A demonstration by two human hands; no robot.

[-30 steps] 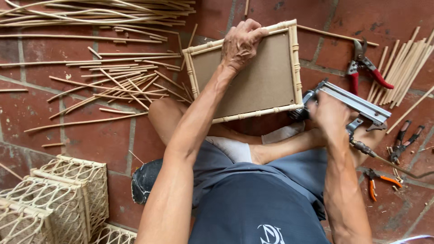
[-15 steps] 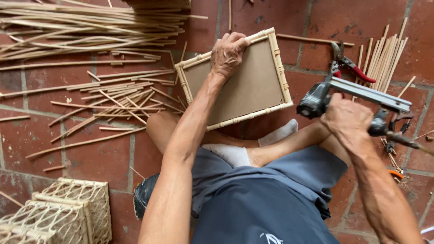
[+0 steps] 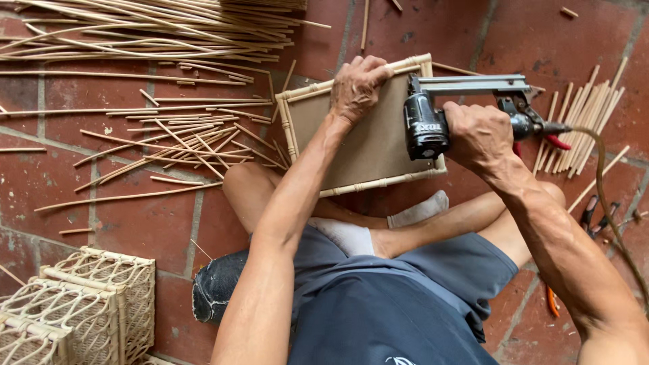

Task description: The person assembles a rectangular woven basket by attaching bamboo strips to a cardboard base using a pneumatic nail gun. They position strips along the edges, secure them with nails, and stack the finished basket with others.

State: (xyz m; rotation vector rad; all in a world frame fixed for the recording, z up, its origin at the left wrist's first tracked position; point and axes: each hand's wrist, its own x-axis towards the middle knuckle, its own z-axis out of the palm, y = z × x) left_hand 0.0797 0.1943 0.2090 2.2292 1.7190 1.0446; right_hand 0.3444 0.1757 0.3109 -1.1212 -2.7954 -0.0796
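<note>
Left hand (image 3: 362, 84) gripping far edge of bamboo-framed flat panel (image 3: 365, 145) propped on red brick floor (image 3: 135, 223), right hand (image 3: 478, 135) clenched around black-and-metal pneumatic nail gun (image 3: 439, 111) at panel's right side, thin bamboo sticks (image 3: 155, 135) scattered left

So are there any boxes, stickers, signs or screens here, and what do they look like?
Label on the nail gun: small pale lettering on the black round body, held in the right hand over the framed panel.
Mark on the dark shirt: small, white, at the bottom edge.
No packages, signs or screens show.
</note>
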